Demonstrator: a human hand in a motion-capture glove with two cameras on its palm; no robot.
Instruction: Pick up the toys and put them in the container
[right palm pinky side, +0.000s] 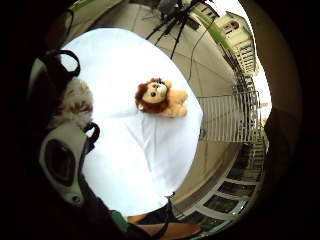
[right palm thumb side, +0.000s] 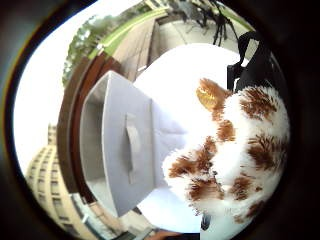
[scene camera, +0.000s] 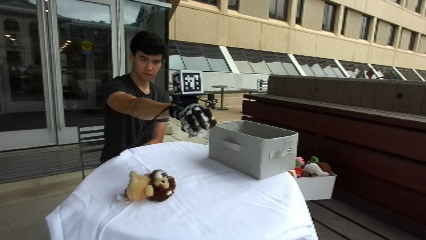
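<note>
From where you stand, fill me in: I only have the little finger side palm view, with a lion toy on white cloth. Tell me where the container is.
Observer: The grey fabric container stands on the white-clothed table, on the far side of the lion toy, towards the wooden bench.
Operator: Tell me what the hand has.
Observer: The gloved right hand grips a white plush toy with brown patches, raised in the air.
Operator: Say whether it is over the container yet.
Observer: Not yet; in the outside view it hangs beside the container's near end, above the table.
Operator: Report any other toys.
Observer: A white box beside the table holds more toys.
</note>
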